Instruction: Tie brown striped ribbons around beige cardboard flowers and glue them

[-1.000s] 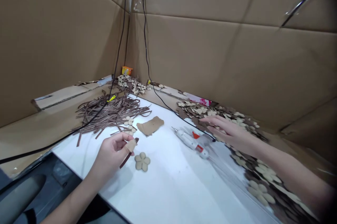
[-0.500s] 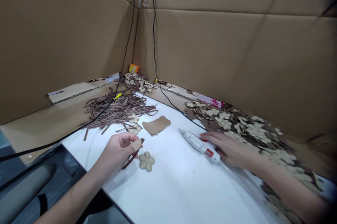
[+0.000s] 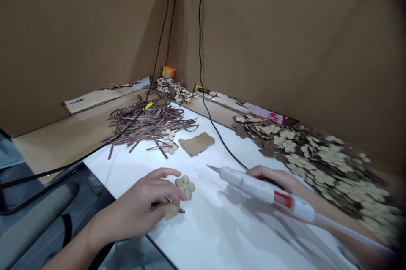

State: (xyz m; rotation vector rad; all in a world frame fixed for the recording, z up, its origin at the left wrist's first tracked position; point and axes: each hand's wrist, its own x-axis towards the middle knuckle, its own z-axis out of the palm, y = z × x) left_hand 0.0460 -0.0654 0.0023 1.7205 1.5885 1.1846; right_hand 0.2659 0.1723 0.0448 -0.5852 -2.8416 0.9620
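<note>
My left hand [image 3: 149, 202] pinches a dark brown strip [image 3: 181, 210], mostly hidden by the fingers, with a beige wrap on the thumb. Just beyond the fingertips a beige five-petal flower [image 3: 185, 187] lies on the white board [image 3: 203, 236]. My right hand [image 3: 275, 179] is closed round a white pen-like tool [image 3: 250, 185] with a red part and a metal tip; the tool is raised over the board and points left. A torn brown piece [image 3: 197, 144] lies behind it, beside two small flowers [image 3: 170, 146].
A heap of brown strips [image 3: 146, 124] lies at the back left. Many loose flowers [image 3: 320, 156] are piled along the right. A black cable [image 3: 206, 109] hangs down to the board. Cardboard walls [image 3: 269, 50] stand behind, with an orange box [image 3: 168, 72] in the corner.
My right hand has picked the tool up off the board. My left hand has turned and moved nearer the camera, with the strip now mostly covered. The view has shifted slightly.
</note>
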